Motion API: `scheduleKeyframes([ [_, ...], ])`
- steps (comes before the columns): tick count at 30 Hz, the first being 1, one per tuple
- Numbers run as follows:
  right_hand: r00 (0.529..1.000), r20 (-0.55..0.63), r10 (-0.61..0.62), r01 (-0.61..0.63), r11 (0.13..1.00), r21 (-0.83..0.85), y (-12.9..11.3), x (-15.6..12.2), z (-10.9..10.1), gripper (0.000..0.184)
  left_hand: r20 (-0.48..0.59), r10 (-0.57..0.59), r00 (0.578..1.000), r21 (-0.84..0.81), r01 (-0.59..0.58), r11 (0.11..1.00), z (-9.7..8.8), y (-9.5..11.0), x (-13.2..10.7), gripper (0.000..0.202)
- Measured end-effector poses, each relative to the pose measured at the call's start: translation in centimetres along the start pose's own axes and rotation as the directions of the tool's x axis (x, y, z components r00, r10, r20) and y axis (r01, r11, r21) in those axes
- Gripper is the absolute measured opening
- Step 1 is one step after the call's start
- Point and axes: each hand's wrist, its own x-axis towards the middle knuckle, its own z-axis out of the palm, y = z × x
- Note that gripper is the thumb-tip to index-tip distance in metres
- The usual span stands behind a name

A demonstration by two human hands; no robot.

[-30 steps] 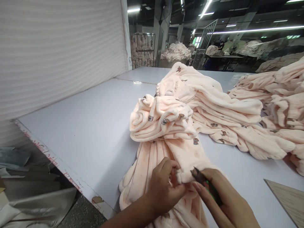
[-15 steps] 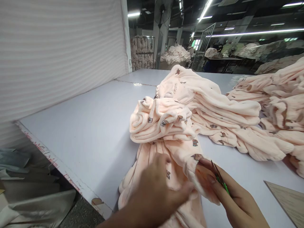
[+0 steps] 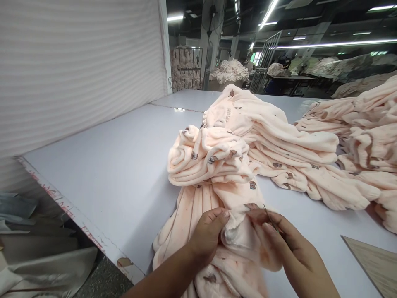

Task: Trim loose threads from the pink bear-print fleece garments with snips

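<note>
The pale pink plush garment (image 3: 198, 207) lies on the near part of the desk (image 3: 124, 153), directly in front of the person, spread in long folds with dark printed motifs. Its edge is raised between both hands and turned so that a whitish inner face shows.

The left hand (image 3: 208, 234) is closed in a pinch, thumb against fingers, on the left side of this edge. The right hand (image 3: 290, 244) is nearly closed, its fingers on the right side of the edge; thin dark snips (image 3: 272, 222) stand between its thumb and fingers, points upward. Whether the blades are apart cannot be told.

Just beyond the hands, a rolled bundle (image 3: 209, 157) of the same cloth rests on the garment; whether it is one piece with it cannot be determined. Behind it lies a further heap (image 3: 273, 120), and to the right a larger pile (image 3: 372, 140). A wood-grained board (image 3: 372, 260) lies at the near right. A white ribbed sheet (image 3: 77, 62) hangs along the left. Loaded racks (image 3: 186, 68) stand in the background.
</note>
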Motion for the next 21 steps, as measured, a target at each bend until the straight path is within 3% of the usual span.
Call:
scheduleKeyframes([
  [3, 0.981, 0.093, -0.171, 0.188, 0.956, -0.226, 0.0, -0.8, -0.4, 0.029, -0.015, 0.005, 1.000, 0.019, -0.005, 1.000, 0.0, -0.2, -0.1, 0.035],
  [7, 0.922, 0.191, -0.338, 0.387, 0.767, -0.511, 0.2, -1.3, -0.2, 0.031, -0.008, 0.004, 1.000, 0.058, -0.003, 0.998, 0.0, 0.0, -0.3, 0.036],
  [9, 0.927, 0.170, -0.335, 0.370, 0.739, -0.563, 0.1, -1.3, 0.4, 0.027, 0.002, 0.003, 1.000, 0.084, -0.003, 0.996, 0.0, 0.0, -0.3, 0.035],
  [12, 0.953, 0.118, -0.279, 0.295, 0.772, -0.563, -0.1, -1.2, 1.3, 0.024, 0.012, 0.001, 1.000, 0.122, -0.002, 0.993, -0.1, 0.0, -0.4, 0.034],
  [17, 0.954, 0.108, -0.281, 0.293, 0.782, -0.550, 0.2, -1.5, 1.3, 0.022, 0.006, 0.015, 1.000, 0.175, -0.016, 0.984, -0.2, -0.1, -0.5, 0.033],
  [21, 0.946, 0.233, -0.223, 0.308, 0.841, -0.445, 0.2, -1.9, 0.8, 0.017, -0.012, 0.037, 0.999, 0.224, -0.033, 0.974, -0.2, 0.0, -0.6, 0.031],
])
